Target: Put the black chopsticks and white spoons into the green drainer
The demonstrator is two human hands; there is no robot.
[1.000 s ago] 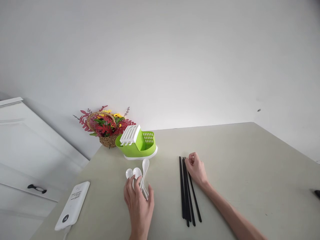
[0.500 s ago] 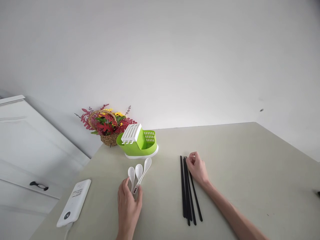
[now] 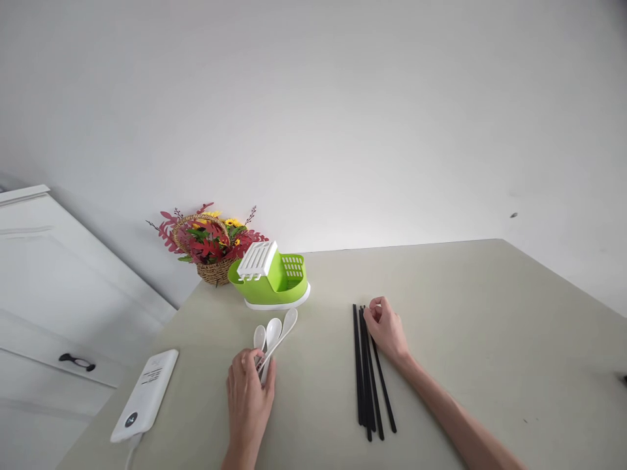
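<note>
While left hand (image 3: 249, 398) fingers grip glossy white spoons (image 3: 272, 333), right hand (image 3: 386, 329) fingers pinch slim black chopsticks (image 3: 366, 378)

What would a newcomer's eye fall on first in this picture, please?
Likely the bright green holder at the table's far left, beside a flower basket. Nearer, the left hand grips the handles of white spoons, while the right hand rests on black chopsticks.

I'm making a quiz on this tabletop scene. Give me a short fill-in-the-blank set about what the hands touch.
1. The left hand grips the handles of three white ____.
2. The right hand rests on a bundle of black ____.
3. The green caddy stands in front of a basket of ____.

Missing words: spoons; chopsticks; flowers.
</note>
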